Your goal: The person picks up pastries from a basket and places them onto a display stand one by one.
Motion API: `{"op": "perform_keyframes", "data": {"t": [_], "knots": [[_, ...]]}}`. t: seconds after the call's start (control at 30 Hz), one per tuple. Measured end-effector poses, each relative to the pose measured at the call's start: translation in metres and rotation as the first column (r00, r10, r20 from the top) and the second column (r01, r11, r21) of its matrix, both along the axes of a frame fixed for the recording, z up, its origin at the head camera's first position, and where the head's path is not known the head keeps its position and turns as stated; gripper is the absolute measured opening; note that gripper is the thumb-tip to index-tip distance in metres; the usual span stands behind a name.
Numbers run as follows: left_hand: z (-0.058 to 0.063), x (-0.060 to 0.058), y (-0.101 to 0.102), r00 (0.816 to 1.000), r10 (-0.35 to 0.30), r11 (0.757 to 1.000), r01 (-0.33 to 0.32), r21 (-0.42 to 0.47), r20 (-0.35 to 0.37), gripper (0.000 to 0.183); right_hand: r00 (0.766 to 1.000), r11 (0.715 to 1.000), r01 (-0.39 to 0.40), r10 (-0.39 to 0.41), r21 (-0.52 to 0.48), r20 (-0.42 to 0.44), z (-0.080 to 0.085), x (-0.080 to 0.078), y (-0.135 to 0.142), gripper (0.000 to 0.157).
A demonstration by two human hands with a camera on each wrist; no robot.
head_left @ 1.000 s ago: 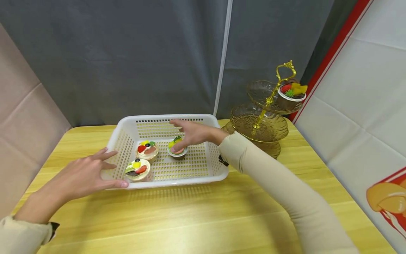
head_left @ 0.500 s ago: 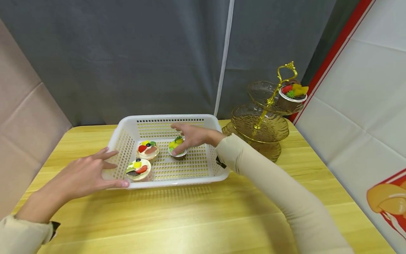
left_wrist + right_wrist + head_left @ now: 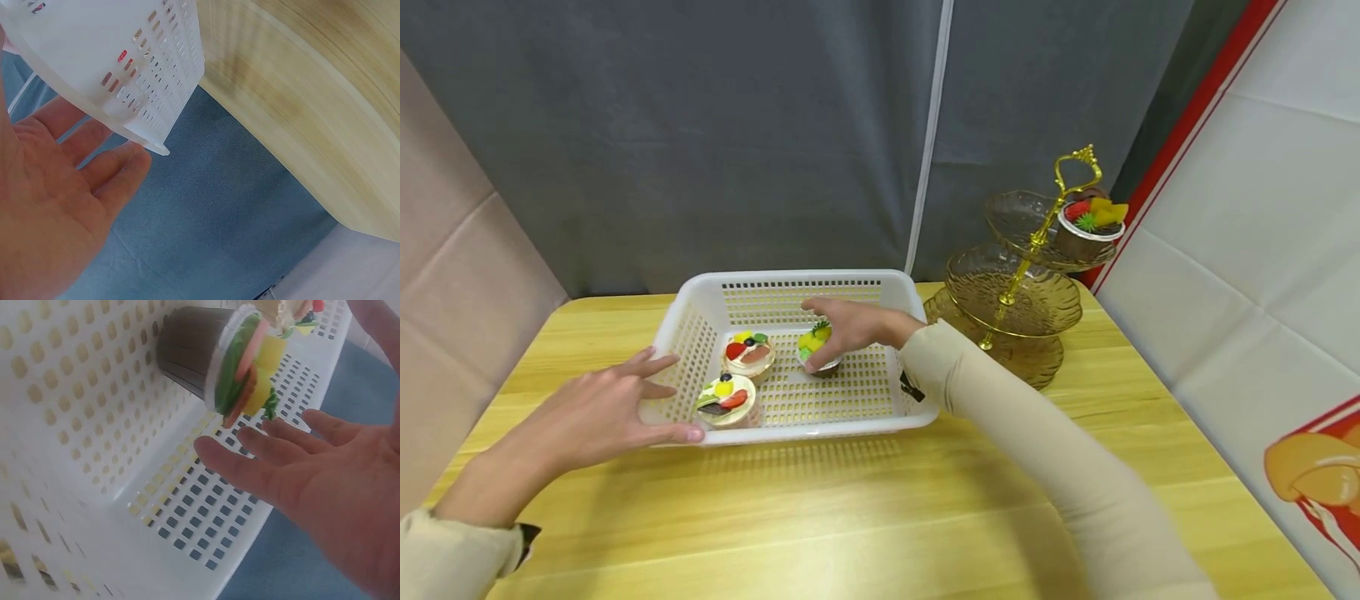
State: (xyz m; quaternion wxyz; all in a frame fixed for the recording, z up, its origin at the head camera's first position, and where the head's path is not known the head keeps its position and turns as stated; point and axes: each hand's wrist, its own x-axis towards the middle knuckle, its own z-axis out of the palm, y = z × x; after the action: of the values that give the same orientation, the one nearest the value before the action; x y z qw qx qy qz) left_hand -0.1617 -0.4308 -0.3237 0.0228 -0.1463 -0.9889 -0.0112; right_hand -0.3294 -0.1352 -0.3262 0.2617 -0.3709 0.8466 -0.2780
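A white perforated basket (image 3: 808, 432) holds three fruit-topped cakes. The brown-cupped cupcake (image 3: 190, 347) has green, yellow and pink topping. Above it, my right hand (image 3: 853, 325) hovers with thumb and fingers spread; the right wrist view shows a gap between the fingers and the cup. Two cream-topped cakes, a rear one (image 3: 749, 357) and a front one (image 3: 727, 402), sit at the basket's left end. My left hand (image 3: 602, 412) rests against the basket's left rim, its thumb at the front corner. In the left wrist view its fingertips touch the rim, fairly straight.
On the right of the wooden table (image 3: 865, 517) stands a tiered amber glass stand (image 3: 1015, 304) with a gold handle. A brown-cupped fruit cupcake (image 3: 1088, 237) sits on its top tier. A grey curtain (image 3: 737, 142) hangs behind, and a white printed panel (image 3: 1262, 250) borders the right.
My right wrist and sleeve have shifted slightly left and down, the hand staying over the cupcake. My left hand, the basket and the cakes look unmoved.
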Motion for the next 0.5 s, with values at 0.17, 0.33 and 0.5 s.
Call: {"op": "perform_keyframes", "data": {"t": [0.17, 0.33, 0.5], "knots": [[0.0, 0.0, 0.0, 1.0, -0.002, 1.0, 0.002, 0.0, 0.003, 0.084, 0.999, 1.0, 0.024, -0.024, 0.015, 0.031, -0.005, 0.0, -0.003, 0.1], [0.001, -0.001, 0.001, 1.0, 0.005, 1.0, -0.005, -0.007, 0.007, 0.085, 0.998, 0.999, 0.04, -0.041, 0.021, 0.044, -0.009, -0.001, -0.004, 0.099], [0.0, 0.0, 0.001, 1.0, 0.007, 1.0, -0.007, -0.009, 0.004, 0.085, 0.999, 0.999, 0.027, -0.028, 0.032, 0.022, -0.012, -0.002, -0.006, 0.101]]}}
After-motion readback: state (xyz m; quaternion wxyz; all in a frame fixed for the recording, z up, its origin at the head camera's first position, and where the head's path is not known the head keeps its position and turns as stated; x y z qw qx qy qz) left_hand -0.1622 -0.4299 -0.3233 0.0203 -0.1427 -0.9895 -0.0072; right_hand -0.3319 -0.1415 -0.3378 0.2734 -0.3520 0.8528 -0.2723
